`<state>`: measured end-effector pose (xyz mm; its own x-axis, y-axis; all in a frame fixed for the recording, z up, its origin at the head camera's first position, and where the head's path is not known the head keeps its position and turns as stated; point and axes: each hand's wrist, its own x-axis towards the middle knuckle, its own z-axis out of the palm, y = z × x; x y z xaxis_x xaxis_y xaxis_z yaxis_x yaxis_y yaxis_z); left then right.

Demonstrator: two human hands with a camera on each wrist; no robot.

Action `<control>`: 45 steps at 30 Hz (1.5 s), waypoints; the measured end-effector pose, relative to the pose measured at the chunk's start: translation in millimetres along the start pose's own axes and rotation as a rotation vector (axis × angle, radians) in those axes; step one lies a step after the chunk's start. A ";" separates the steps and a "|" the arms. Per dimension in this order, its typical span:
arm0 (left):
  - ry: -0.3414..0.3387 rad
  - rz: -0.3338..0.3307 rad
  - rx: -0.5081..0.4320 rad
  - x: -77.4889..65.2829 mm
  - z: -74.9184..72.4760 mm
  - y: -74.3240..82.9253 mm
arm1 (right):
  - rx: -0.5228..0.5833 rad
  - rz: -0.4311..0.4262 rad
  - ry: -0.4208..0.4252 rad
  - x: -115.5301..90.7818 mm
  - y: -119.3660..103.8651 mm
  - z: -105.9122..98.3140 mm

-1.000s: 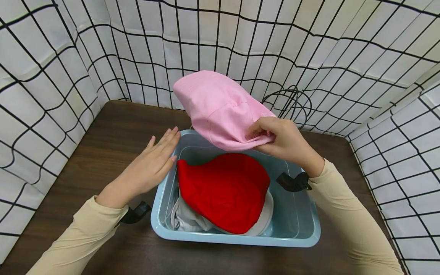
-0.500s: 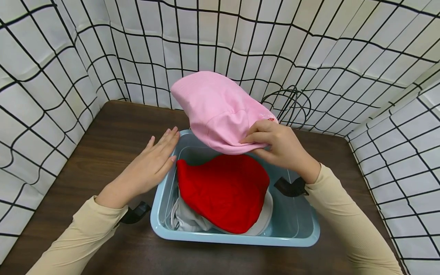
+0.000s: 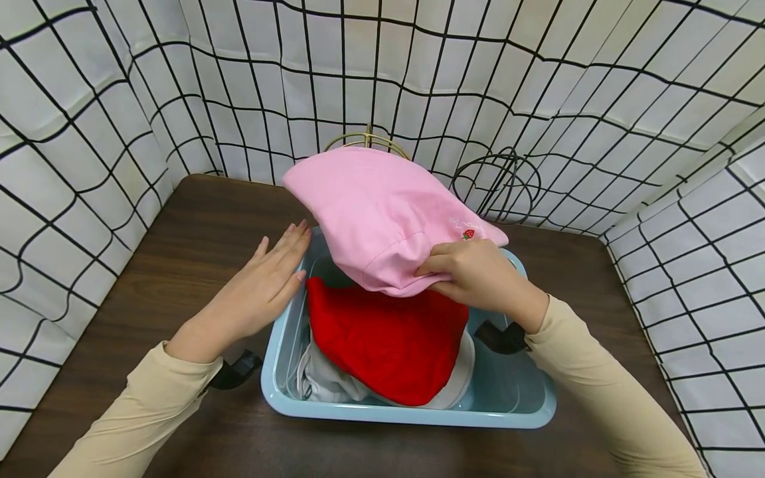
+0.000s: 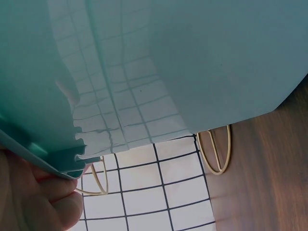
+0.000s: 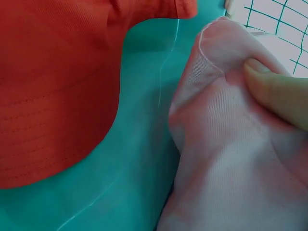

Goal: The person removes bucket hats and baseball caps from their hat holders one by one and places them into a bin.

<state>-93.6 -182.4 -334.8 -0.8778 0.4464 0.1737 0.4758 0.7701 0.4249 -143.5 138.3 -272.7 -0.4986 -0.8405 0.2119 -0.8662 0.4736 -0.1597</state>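
My right hand (image 3: 472, 272) pinches the near edge of a pink cap (image 3: 382, 212) that has a small strawberry embroidered on it. In the right wrist view, the thumb lies on the cap's pale underside (image 5: 226, 139). The pink cap hangs over the back of a light blue tub (image 3: 412, 418) and overlaps a red cap (image 3: 382, 345) in the head view. Beneath the red cap, a grey-white cap (image 3: 335, 378) lies in the tub. My left hand (image 3: 257, 292) rests with straight fingers along the tub's left rim, its fingertips near the far left corner.
Gold wire loops (image 3: 368, 138) show behind the pink cap, against the back wall. A black wire coil (image 3: 502, 182) stands at the back right of the brown wooden table (image 3: 197, 232). White walls with black grid wire (image 3: 239, 79) surround the table.
My right hand has brought the pink cap lower and nearer, so it overlaps the red cap more. Its strawberry and the gold wire behind have come into view. The left hand keeps its place.
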 end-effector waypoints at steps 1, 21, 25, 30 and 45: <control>0.001 0.002 0.000 0.0 0.3 0.1 | -0.006 0.003 -0.002 -0.8 -0.5 -0.3; -0.018 -0.015 -0.016 0.9 -0.1 1.4 | -0.023 -0.045 -0.154 -29.1 0.3 -14.8; -0.009 -0.024 -0.028 0.4 -0.1 1.4 | 0.009 -0.051 -0.184 -32.2 -0.6 -13.4; 0.010 -0.021 -0.021 0.2 0.1 2.1 | 0.034 -0.068 -0.244 -35.0 -4.7 -4.8; 0.042 -0.007 -0.032 0.0 3.7 0.5 | 0.110 -0.011 -0.431 -32.5 -8.4 12.2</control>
<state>-93.2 -180.3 -337.8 -0.8832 0.4208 0.2071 0.4678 0.7579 0.4547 -119.6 158.5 -290.0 -0.4093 -0.8895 -0.2031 -0.8511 0.4525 -0.2662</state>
